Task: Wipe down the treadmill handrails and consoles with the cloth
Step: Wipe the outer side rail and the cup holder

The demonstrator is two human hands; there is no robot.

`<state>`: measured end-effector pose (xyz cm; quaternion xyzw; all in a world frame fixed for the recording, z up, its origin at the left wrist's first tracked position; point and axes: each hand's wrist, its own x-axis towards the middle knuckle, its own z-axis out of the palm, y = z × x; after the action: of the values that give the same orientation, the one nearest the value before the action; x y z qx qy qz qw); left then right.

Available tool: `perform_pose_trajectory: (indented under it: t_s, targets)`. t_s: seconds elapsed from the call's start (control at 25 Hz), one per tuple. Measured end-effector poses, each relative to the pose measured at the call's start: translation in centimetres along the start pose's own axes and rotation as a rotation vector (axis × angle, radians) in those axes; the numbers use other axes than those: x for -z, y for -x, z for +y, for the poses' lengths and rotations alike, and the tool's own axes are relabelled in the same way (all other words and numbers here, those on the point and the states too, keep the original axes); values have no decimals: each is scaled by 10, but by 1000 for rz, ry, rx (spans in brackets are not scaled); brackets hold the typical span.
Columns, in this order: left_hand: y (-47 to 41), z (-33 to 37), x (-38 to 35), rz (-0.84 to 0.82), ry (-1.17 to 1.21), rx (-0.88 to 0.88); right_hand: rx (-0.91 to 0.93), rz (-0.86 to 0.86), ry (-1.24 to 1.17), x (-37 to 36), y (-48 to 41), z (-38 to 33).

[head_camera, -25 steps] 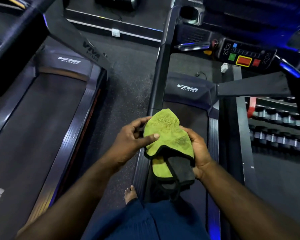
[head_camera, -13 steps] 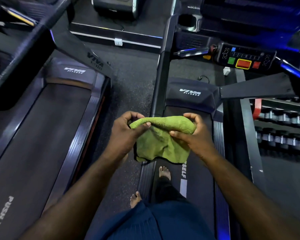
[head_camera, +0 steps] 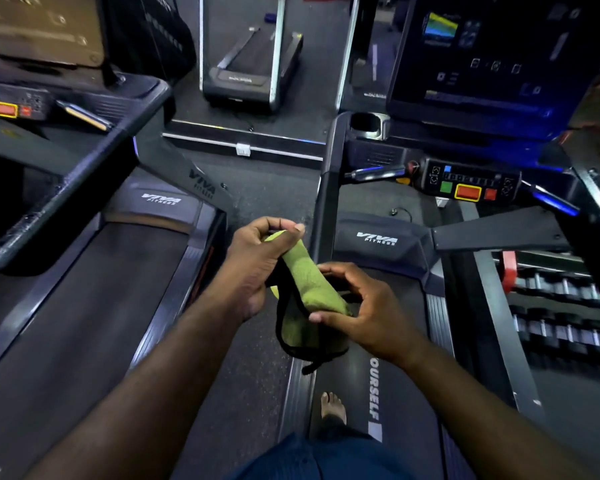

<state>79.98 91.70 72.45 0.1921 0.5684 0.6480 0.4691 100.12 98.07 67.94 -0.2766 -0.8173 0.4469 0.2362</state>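
A bare foot (head_camera: 333,407) stands on the belt (head_camera: 347,382) of the treadmill (head_camera: 378,244), with blue shorts (head_camera: 309,459) nearest of all. Above the belt's left edge both hands work the cloth (head_camera: 305,282). The left hand (head_camera: 257,265) grasps its upper end, thumb and fingers curled round it. The right hand (head_camera: 371,317) grasps the lower end, fingers bent about the roll. The cloth is green with dark edging (bunched into a tight bundle, one flap hanging loose beneath) and is held in the air, near the handrail (head_camera: 326,202) but apart from it. That handrail runs up to the console (head_camera: 471,183), which has green and red buttons, one of them framed in yellow. A lit screen (head_camera: 482,53) stands above it. To the left lies a second treadmill (head_camera: 84,289), and to the right a rack of dumbbells (head_camera: 561,306). A third treadmill (head_camera: 253,64) stands farther back.
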Motion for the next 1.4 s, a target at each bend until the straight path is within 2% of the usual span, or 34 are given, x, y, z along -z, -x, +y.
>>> perform_pose_trajectory:
  t_s: [0.16, 0.28, 0.36, 0.4, 0.48, 0.56, 0.6, 0.68, 0.76, 0.84, 0.96, 1.04, 1.2, 1.28, 1.4]
  targets:
    - [0, 8, 13, -175, 14, -36, -106, 151, -374, -8, -22, -8]
    - [-4, -5, 38, -265, -338, -43, -301, 202, -761, -10, -33, -20]
    - [-8, -12, 56, -256, -526, 11, -402, 224, -848, -4, -37, -25]
    - [-10, -15, 64, -240, -577, 29, -432, 244, -843, -2, -39, -26]
    - [-14, -15, 80, -137, -590, 23, -502, 397, -789, 5, -44, -21]
    - [-20, -11, 93, 41, -500, -71, -570, 564, -688, 14, -49, -12]
    - [-21, -9, 97, 130, -463, -142, -596, 583, -604, 17, -50, -8]
    - [-23, -4, 97, 283, -412, -272, -653, 465, -428, 20, -47, -1]
    - [-20, 5, 88, 309, -359, -357, -679, 240, -229, 19, -41, -1]
    - [-18, 15, 75, 197, -437, -427, -564, 72, -20, 21, -41, -8]
    - [-13, 34, 51, -84, -681, -515, -228, 8, 5, 21, -55, -42]
    - [-9, 53, 33, -209, -750, -564, 9, -55, 1, 16, -66, -69]
    - [-1, 96, 1, -226, -834, -734, 141, 278, -140, 33, -80, -96]
    - [0, 113, -9, -224, -885, -787, 160, 381, -180, 60, -83, -102]
    - [-6, 128, -9, -247, -1011, -749, 188, 479, -278, 98, -87, -116]
